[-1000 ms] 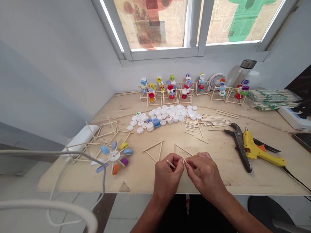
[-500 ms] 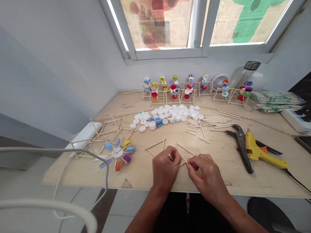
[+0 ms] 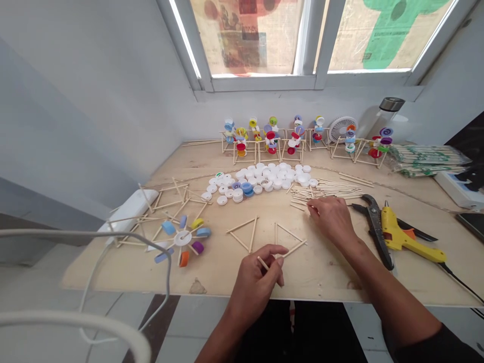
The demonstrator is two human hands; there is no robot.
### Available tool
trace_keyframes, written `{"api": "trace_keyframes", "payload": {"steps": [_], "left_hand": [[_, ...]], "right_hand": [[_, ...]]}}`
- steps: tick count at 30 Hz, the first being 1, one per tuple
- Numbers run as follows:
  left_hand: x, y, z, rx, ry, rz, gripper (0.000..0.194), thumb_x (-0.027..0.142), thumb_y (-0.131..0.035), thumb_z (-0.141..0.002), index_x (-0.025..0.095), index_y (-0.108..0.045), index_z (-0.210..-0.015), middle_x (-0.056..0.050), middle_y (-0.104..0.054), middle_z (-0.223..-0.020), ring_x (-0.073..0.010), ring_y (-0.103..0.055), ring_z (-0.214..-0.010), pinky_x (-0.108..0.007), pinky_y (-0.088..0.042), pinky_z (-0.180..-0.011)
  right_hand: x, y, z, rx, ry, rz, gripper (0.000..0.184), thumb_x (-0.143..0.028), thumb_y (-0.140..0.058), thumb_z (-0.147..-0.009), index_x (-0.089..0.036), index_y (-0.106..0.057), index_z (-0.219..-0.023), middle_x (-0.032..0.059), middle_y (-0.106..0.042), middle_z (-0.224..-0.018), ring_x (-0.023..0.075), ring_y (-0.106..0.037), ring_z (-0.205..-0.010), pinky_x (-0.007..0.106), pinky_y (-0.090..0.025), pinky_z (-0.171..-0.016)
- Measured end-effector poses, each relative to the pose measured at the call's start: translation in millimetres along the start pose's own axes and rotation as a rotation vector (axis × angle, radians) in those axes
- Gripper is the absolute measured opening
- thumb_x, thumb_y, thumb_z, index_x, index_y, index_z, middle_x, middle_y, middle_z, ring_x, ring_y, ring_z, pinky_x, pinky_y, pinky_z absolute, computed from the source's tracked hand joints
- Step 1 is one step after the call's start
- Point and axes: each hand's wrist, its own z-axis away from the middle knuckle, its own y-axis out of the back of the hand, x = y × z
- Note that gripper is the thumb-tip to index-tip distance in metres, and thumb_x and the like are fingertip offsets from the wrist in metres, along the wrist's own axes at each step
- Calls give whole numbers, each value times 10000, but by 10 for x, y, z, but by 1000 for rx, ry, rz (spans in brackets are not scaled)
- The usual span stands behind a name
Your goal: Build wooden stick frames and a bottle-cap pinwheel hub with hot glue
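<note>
My left hand point(image 3: 259, 275) is curled around a short wooden stick, whose end pokes out between the fingers. It hovers by the near corner of a triangle of sticks point(image 3: 289, 231) on the table. A second stick triangle point(image 3: 254, 234) lies just to its left. Farther forward, my right hand point(image 3: 333, 219) reaches to the near left side of a pile of wooden sticks point(image 3: 336, 188). Its fingertips are pressed together beside some short sticks; whether one is between them is hidden. A wheel of sticks with coloured bottle caps point(image 3: 183, 238) lies to the left.
White bottle caps point(image 3: 270, 174) are heaped mid-table. Right of my hand lie pliers point(image 3: 378, 234) and a yellow glue gun point(image 3: 410, 239). Stick stands with cap wheels point(image 3: 270, 143) line the back. Stick frames point(image 3: 166, 201) and a looping white cable point(image 3: 166, 272) occupy the left.
My right hand has left the spot beside my left hand and moved forward to the stick pile. My left hand has dropped slightly nearer, uncovering more of both triangles.
</note>
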Motion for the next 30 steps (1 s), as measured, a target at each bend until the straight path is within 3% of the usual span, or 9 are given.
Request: {"api": "trace_keyframes", "payload": {"steps": [8, 18, 21, 24, 30], "left_hand": [[-72, -49, 160, -179, 142, 222, 225, 366, -521, -802, 154, -574, -855, 39, -524, -432, -77, -361, -386, -189, -255, -421], [-179, -121, 202, -202, 163, 315, 272, 428, -534, -805, 158, -531, -836, 60, -493, -398, -63, -318, -349, -185, -225, -398], [-166, -132, 206, -202, 189, 309, 289, 449, -544, -801, 162, -511, -803, 54, -500, -399, -60, -311, -351, -181, -204, -393], [-142, -130, 229, -238, 214, 305, 300, 459, -562, -790, 164, -508, -771, 50, -503, -403, -60, -318, -357, -181, -201, -395], [-73, -103, 311, -449, 187, 190, 340, 461, -622, -745, 145, -560, -638, 17, -521, -454, -69, -398, -418, -194, -272, -451]], "right_hand": [[-23, -99, -236, -76, 71, 181, 210, -160, -484, -846, -157, -670, -747, 93, -689, -790, 202, -545, -778, 343, -217, -707], [-17, -58, -207, -28, 65, 165, 238, -140, -439, -862, -154, -669, -803, 87, -680, -817, 203, -547, -803, 337, -223, -726], [-51, 35, -94, 47, 56, 42, 238, -192, -445, -877, -163, -679, -849, 84, -690, -849, 208, -568, -814, 333, -256, -734], [-131, 145, 149, 105, 97, -229, 208, -241, -484, -872, -185, -683, -889, 56, -698, -859, 182, -595, -779, 321, -318, -747], [-275, 314, 719, -62, 121, -646, 199, -277, -494, -876, -233, -686, -908, 18, -708, -832, 168, -631, -779, 322, -428, -770]]}}
